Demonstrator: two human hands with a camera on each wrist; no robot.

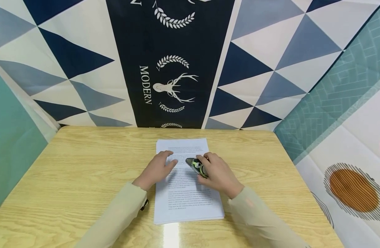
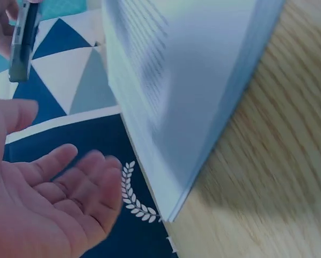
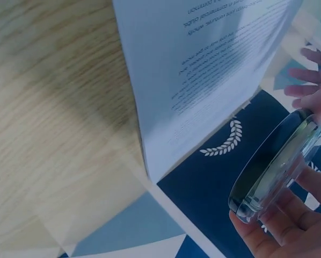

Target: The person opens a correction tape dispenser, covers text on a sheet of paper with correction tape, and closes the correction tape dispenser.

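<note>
A stack of printed white paper (image 1: 190, 198) lies on the wooden table, its sheets nearly squared. My right hand (image 1: 221, 175) is over the stack's right side and grips a correction tape (image 1: 195, 166). Its clear case has a dark rim with lime-green parts inside, and its pointed end faces left. In the right wrist view, fingers curl round the edge of the correction tape (image 3: 273, 166). Above the left part of the page is my left hand (image 1: 156, 169), empty, its thumb and fingers spread apart. The left wrist view shows its palm and loosely bent fingers (image 2: 82, 185).
Wood-grain tabletop (image 1: 93, 165) extends on both sides of the paper. Behind its far edge hangs a cloth with triangles and a deer-head print (image 1: 174, 86). Patterned cloth (image 1: 341, 155) lines the right side, and a teal panel (image 1: 13, 137) stands on the left.
</note>
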